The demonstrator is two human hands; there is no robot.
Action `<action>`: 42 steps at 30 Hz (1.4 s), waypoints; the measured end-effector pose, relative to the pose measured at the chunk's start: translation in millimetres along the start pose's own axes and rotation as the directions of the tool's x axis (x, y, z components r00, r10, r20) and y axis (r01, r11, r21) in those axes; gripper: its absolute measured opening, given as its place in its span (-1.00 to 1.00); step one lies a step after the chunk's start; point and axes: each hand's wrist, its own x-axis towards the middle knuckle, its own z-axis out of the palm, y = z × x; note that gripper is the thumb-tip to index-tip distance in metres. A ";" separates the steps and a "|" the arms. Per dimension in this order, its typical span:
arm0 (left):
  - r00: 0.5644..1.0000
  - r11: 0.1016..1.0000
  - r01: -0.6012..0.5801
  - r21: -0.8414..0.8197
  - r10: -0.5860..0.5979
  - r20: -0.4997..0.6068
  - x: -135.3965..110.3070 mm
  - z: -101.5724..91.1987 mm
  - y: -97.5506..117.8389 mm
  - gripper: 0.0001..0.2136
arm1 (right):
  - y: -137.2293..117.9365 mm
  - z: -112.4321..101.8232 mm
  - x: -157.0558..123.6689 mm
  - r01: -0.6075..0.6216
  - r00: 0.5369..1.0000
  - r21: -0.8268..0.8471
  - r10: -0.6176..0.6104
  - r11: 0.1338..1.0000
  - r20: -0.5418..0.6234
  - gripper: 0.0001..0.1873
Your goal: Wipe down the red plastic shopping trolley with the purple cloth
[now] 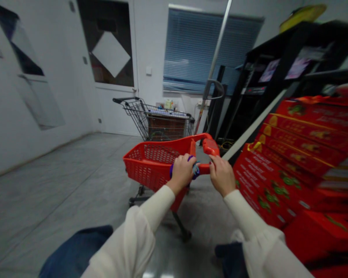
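A small red plastic shopping cart (pixel 153 162) stands on the grey floor in front of me. My left hand (pixel 182 172) is closed round its red handle and also pinches a purple and light-blue item against it. My right hand (pixel 221 175) is wrapped round the same handle, just below the red block in the handle's middle. The cart's basket looks empty from here. Both my sleeves are cream-white.
A metal wire cart (pixel 159 119) with goods stands further back by the white door. Stacked red cartons (pixel 301 162) line the right side, close to my right arm. A dark shelf unit (pixel 278 73) rises behind them. Open grey floor (pixel 52 185) lies to the left.
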 end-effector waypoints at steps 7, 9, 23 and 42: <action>0.988 0.987 0.144 0.074 -0.148 0.047 2.8 -4.0 -41.7 -0.66 | -9.2 22.3 2.6 -0.074 0.994 0.146 0.085 0.987 -0.072 -0.49; 0.995 0.991 0.096 0.089 -0.098 0.016 5.9 -7.7 -26.1 -0.65 | -19.5 23.3 3.0 -0.058 0.995 0.136 0.068 0.989 -0.067 -0.50; 0.999 0.998 0.008 0.068 -0.011 0.045 7.9 -29.2 -41.3 -0.64 | -31.0 47.4 13.2 -0.074 0.996 0.295 0.084 0.953 -0.021 -0.44; 1.000 0.999 -0.021 0.039 0.020 0.008 2.1 -29.5 -46.3 -0.64 | -33.4 35.1 10.0 -0.037 0.998 0.331 0.049 0.943 -0.029 -0.46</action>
